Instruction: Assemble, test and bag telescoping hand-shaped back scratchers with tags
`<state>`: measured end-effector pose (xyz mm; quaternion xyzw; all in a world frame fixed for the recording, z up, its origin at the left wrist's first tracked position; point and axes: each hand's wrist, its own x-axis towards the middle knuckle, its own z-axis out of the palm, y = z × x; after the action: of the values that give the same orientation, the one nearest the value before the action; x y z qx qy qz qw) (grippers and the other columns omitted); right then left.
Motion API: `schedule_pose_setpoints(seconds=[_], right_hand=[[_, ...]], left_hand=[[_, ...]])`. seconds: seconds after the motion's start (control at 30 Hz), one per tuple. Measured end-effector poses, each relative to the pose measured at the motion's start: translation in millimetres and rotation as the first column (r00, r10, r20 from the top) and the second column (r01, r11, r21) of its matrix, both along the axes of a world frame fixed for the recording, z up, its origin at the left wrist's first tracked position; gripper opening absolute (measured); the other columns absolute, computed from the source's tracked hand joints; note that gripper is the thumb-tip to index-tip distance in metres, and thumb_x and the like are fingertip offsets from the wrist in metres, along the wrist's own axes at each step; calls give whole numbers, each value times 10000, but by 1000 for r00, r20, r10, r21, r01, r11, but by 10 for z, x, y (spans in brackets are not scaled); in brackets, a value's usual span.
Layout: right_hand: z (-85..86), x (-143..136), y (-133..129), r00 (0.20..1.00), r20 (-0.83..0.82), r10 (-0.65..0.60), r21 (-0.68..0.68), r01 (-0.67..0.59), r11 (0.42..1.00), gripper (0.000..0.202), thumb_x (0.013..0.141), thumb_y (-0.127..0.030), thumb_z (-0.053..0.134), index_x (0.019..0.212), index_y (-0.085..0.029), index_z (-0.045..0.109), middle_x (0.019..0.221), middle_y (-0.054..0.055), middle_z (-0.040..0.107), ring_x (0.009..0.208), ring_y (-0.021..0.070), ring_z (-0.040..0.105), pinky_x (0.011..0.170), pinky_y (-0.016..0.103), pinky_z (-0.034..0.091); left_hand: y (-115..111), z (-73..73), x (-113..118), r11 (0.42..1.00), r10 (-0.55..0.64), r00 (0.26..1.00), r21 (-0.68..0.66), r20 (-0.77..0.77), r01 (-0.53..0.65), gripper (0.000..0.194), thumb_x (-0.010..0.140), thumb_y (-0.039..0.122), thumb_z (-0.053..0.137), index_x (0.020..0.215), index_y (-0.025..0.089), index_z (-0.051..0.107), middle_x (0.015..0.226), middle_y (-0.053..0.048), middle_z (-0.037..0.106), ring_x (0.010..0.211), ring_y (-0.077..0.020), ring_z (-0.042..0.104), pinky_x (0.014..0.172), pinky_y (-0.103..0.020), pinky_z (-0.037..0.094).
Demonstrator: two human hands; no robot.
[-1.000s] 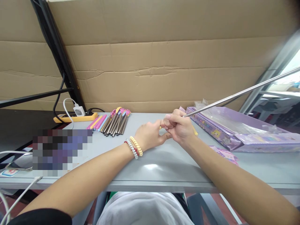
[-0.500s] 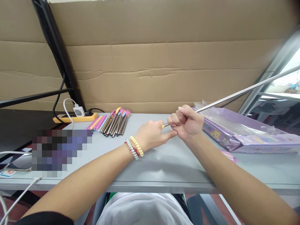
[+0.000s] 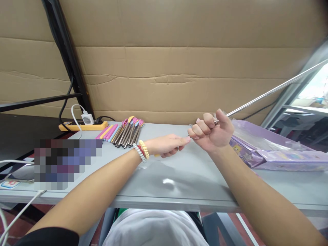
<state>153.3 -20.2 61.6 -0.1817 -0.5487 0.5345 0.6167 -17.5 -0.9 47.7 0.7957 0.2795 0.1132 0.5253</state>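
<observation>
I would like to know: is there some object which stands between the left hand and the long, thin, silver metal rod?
No separate object is visible between the left hand and the long, thin, silver metal rod. Only the right hand is there, its curled fingers closed around the rod and hiding part of it.

Creased cardboard wall [image 3: 179, 61] behind grey table [image 3: 148, 181]; black post [image 3: 63, 48] (slanting) at left; bright glare [image 3: 314, 85] at far right.

The rod [image 3: 266, 94] slanting from the right grip [image 3: 214, 135] was smooth, bright metal. Left of the left grip [image 3: 166, 145], tubes [image 3: 125, 136] showed glossy metal; beneath both grips, the smooth worktop [image 3: 184, 186] gleamed. Beyond them stood matt, creased cardboard [image 3: 153, 65]; right of the right grip lay shiny clear plastic film [image 3: 261, 140].
</observation>
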Motion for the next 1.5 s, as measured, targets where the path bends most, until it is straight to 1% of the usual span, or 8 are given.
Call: schedule_pose_setpoints(seconds=[0.1,0.2,0.3,0.47,0.67,0.83,1.0,1.5], right_hand=[[-8,29,32,999,38,-4,-4,4,1000,682,646,-695,570,492,-197,129,411,-78,60,370,78,155,419,268,239],[-10,68,72,999,33,8,-11,-7,1000,698,636,-710,574,473,-193,133,397,-75,64,363,77,159,411,264,234],[2,115,97,1000,-4,29,-12,-29,1000,686,659,-649,605,459,-182,144,384,-70,73,353,74,164,402,258,225],[-35,84,103,994,-105,35,-8,-36,999,537,744,-490,600,476,-181,253,382,-63,199,367,76,249,433,253,282],[-229,-145,141,990,-122,66,-51,-73,996,314,683,-312,657,538,-187,408,491,-35,418,509,114,463,555,289,398],[-277,-162,165,988,-130,86,-37,-92,995,425,673,-202,651,477,-169,275,421,-61,254,421,83,361,501,260,345],[-257,-181,137,992,-126,14,-50,-21,999,497,655,-173,653,470,-160,191,395,-74,171,361,61,284,447,244,296],[-172,-225,46,982,-168,-91,-73,80,994,476,653,-170,597,478,-167,154,405,-77,117,338,53,198,382,243,246]], left_hand=[[-11,32,-22,989,-8,1000,-149,1,8,491,765,694,429,662,217,375,506,81,175,396,-65,154,392,-231,120],[-11,11,4,993,3,1000,-116,-14,-5,397,832,582,388,674,219,354,512,75,192,404,-77,173,397,-235,136],[-11,-58,63,973,111,993,201,35,-116,338,863,502,363,686,214,349,539,56,319,458,-95,292,441,-246,239],[6,-233,109,749,262,949,584,174,-313,280,890,446,332,821,212,469,558,53,438,542,-122,410,535,-261,292],[24,-317,95,739,325,911,533,255,-413,310,874,460,390,885,180,522,669,18,535,608,-129,468,557,-255,322],[8,-304,85,761,238,943,558,233,-330,342,734,426,612,948,179,510,719,36,509,608,-111,446,549,-237,331],[34,-368,117,662,239,951,684,195,-307,302,786,427,571,941,190,468,680,40,502,583,-124,466,540,-244,313],[-191,-286,245,440,568,823,843,5,-309,405,858,560,372,952,202,535,738,-59,637,681,-251,634,544,-301,415]])
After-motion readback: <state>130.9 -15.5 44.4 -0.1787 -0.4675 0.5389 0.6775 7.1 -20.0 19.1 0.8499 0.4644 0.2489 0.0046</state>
